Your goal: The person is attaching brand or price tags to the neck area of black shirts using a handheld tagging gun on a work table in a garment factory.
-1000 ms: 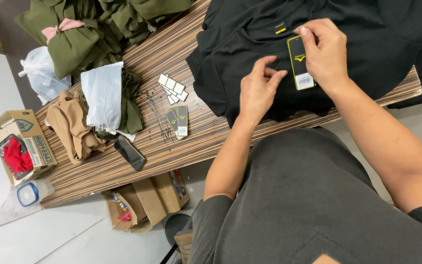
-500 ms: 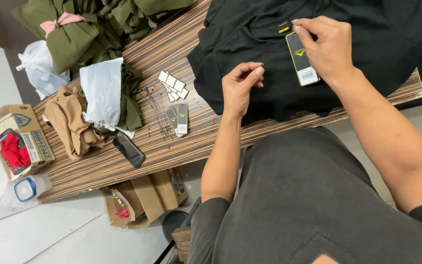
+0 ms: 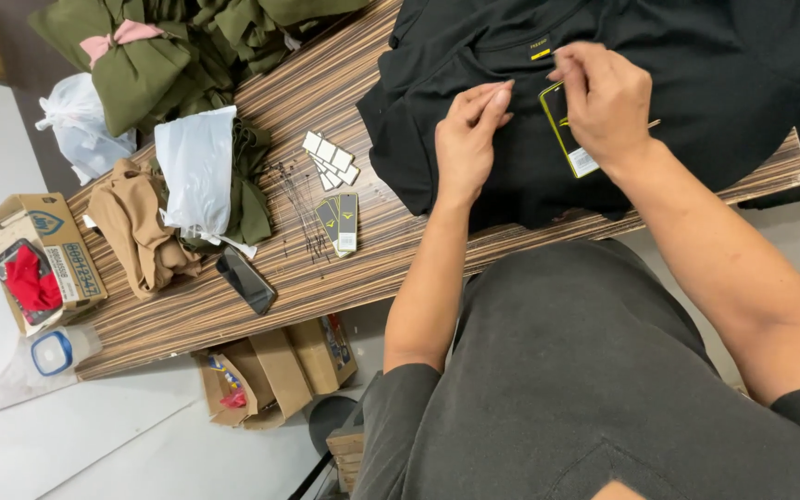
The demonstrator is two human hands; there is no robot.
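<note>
Hang tag (image 3: 568, 130) under right hand (image 3: 604, 102)

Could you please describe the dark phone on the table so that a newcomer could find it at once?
Start at the striped wooden table. Near its front edge, below the white plastic bag and right of the tan garment, lies the phone: flat, dark and glossy, unlike the soft cloth around it.

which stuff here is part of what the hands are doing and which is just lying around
In use: black garment; black hang tag under the right hand; left hand, fingers pinched; spare tags; thin tag pins.

Lying about: phone; tan garment; olive garments; white plastic bag; cardboard box.
</note>
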